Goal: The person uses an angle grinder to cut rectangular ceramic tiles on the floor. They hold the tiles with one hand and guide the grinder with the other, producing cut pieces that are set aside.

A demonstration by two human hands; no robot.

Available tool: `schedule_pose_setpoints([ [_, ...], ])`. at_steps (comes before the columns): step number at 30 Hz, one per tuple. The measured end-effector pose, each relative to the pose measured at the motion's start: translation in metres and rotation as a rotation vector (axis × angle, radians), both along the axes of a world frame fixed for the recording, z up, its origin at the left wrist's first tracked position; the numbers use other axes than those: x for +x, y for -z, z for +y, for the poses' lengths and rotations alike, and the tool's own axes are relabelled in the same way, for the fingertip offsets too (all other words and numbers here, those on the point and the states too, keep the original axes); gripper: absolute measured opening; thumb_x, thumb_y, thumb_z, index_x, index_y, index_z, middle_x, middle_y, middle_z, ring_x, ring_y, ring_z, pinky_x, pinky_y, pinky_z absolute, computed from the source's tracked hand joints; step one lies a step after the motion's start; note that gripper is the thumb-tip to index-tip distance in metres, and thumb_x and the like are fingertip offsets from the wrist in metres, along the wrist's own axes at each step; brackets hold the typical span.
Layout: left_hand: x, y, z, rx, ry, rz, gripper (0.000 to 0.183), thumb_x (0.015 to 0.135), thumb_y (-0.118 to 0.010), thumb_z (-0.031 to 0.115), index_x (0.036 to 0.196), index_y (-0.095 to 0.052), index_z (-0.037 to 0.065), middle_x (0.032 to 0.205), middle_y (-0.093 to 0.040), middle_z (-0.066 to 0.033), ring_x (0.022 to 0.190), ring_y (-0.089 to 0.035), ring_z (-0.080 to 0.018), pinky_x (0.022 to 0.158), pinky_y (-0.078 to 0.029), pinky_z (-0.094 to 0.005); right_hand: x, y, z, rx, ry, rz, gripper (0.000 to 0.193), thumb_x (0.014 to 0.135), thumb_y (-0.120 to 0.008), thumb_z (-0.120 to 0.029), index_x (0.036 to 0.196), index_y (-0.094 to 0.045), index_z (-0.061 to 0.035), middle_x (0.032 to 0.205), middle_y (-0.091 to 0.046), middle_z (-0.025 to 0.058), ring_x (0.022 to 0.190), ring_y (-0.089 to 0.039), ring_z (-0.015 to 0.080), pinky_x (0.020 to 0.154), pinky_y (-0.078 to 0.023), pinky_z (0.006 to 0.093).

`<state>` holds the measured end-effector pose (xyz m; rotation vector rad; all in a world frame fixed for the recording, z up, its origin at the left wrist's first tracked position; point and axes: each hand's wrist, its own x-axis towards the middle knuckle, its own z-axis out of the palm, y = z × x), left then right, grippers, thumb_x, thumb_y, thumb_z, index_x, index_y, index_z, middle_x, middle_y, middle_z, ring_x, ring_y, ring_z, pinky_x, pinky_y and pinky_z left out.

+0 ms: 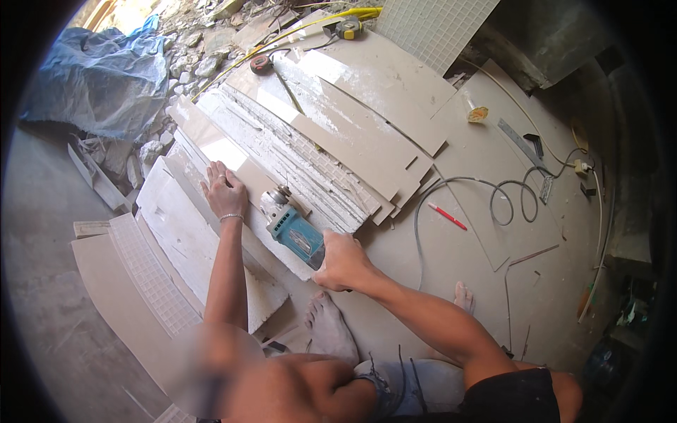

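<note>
My right hand (343, 261) is wrapped round the rear body of a teal angle grinder (297, 234). The grinder's metal head (276, 199) points away from me, over a tile strip lying on a dusty white block; whether its disc touches the tile cannot be made out. Flat on the tile strip (224, 153), left of the grinder, lies my left hand (226, 192), its fingers stretched out and pointing away. Beside the block, a large white slab (176, 225) leans under my left forearm.
Stacked cut tiles (360, 134) lie beyond, with a tape measure (348, 28) and a red-cased tape (261, 65). To the right are a red pencil (448, 216), a coiled grey cord (499, 204) and a metal square (520, 143). My bare foot (331, 328) is near the block.
</note>
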<state>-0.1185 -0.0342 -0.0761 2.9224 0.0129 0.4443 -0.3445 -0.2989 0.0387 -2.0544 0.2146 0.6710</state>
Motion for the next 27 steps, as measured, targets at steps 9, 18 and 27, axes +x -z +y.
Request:
schedule_pose_setpoints([
  [9, -0.002, -0.002, -0.002, -0.001, -0.01, 0.01, 0.057, 0.11, -0.047, 0.028, 0.16, -0.06, 0.003, 0.172, -0.05, -0.0161, 0.163, -0.043, -0.031, 0.137, -0.022, -0.0545, -0.025, 0.0, -0.011, 0.025, 0.014, 0.021, 0.054, 0.072, -0.082, -0.015, 0.114, -0.064, 0.0132, 0.101, -0.077, 0.0334, 0.104, -0.077, 0.0491, 0.097, -0.062, 0.0493],
  [18, -0.003, -0.005, -0.004, 0.024, -0.007, 0.006, 0.057, 0.11, -0.048, 0.027, 0.16, -0.06, 0.002, 0.17, -0.052, -0.0183, 0.161, -0.046, -0.0334, 0.137, -0.021, -0.0554, -0.049, 0.001, -0.023, 0.007, 0.034, 0.006, 0.056, 0.071, -0.082, -0.02, 0.116, -0.066, 0.0098, 0.1, -0.077, 0.0321, 0.099, -0.076, 0.0492, 0.093, -0.062, 0.049],
  [27, -0.009, 0.003, -0.005, -0.291, 0.01, -0.063, 0.056, 0.112, -0.05, 0.025, 0.161, -0.056, 0.0, 0.169, -0.052, -0.0227, 0.16, -0.045, -0.0386, 0.137, -0.021, -0.054, -0.036, -0.044, -0.035, -0.003, 0.009, -0.175, 0.05, 0.07, -0.085, -0.023, 0.109, -0.07, 0.0044, 0.096, -0.078, 0.0248, 0.093, -0.078, 0.0418, 0.089, -0.062, 0.0469],
])
